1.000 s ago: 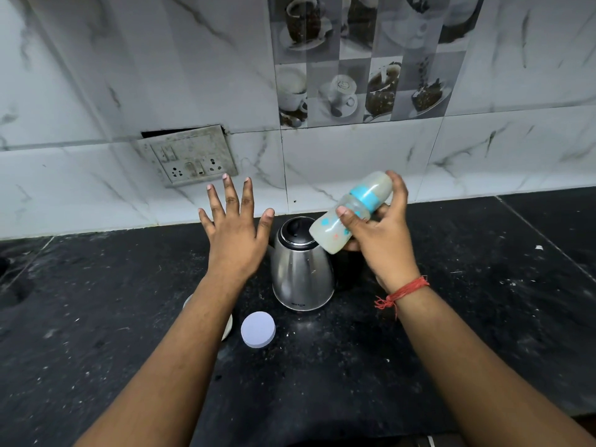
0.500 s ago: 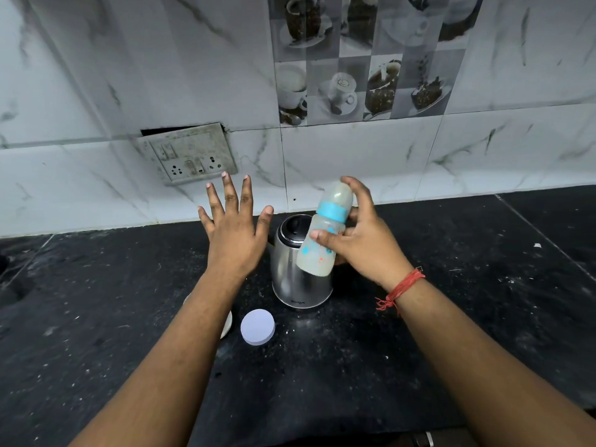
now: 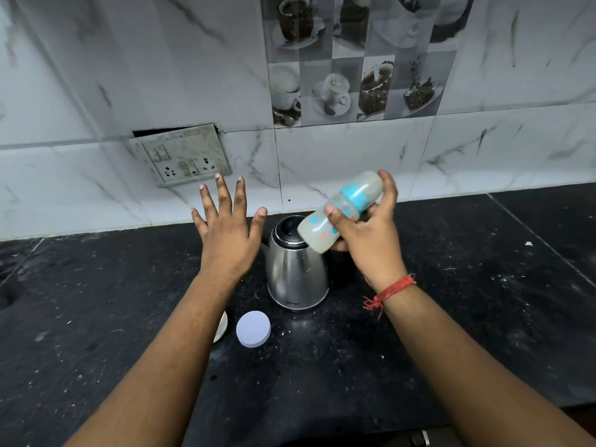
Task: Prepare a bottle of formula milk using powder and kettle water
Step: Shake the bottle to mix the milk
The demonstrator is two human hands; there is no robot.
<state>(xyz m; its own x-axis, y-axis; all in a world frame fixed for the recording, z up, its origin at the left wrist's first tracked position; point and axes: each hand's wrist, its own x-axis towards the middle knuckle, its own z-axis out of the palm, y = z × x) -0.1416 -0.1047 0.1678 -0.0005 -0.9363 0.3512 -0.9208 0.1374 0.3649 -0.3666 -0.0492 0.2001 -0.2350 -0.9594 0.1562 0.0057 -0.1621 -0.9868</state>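
My right hand (image 3: pixel 371 240) grips a baby bottle (image 3: pixel 342 209) with a blue collar and a clear cap, full of milky liquid. The bottle is tilted, cap end up to the right, base down to the left over the kettle. A steel kettle (image 3: pixel 295 272) with a black lid stands on the black counter just below the bottle. My left hand (image 3: pixel 227 235) hovers to the kettle's left, palm down, fingers spread, holding nothing. A round white lid (image 3: pixel 253 329) lies flat in front of the kettle. A white container (image 3: pixel 222 325) is mostly hidden under my left forearm.
The black stone counter (image 3: pixel 467 317) is dusted with white specks. A marble-tiled wall rises behind it, with a loose switch and socket plate (image 3: pixel 182 156) above my left hand. A dark hollow (image 3: pixel 8 293) shows at the counter's left edge.
My right hand swung the bottle from tilted to nearly upright and back to tilted, cap up to the right. My left hand stayed spread beside the kettle.
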